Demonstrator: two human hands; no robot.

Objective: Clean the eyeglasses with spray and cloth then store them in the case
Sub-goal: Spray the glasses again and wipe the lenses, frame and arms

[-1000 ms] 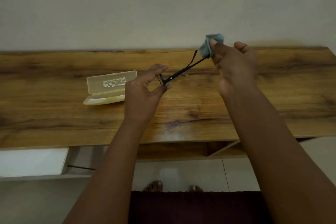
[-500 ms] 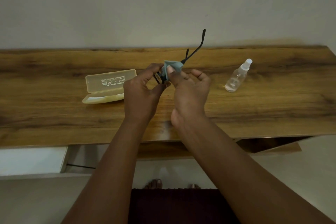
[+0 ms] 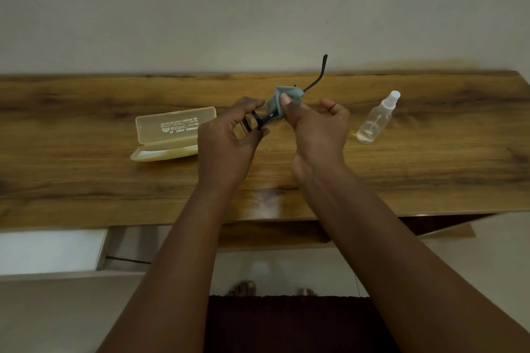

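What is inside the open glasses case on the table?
The case lies open, lid up. Its tray shows only a pale lining; no glasses are in it. The left hand covers its right end, so that part cannot be checked. The eyeglasses are held above the table.

The right hand (image 3: pixel 314 135) has slid the cloth (image 3: pixel 279 103) back down the temple (toward the hinge).

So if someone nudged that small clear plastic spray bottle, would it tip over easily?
Probably. The small clear plastic spray bottle stands tall and narrow on the wooden table, so it likely tips easily. It looks nearly empty, hence light. Being round, it would likely roll once down.
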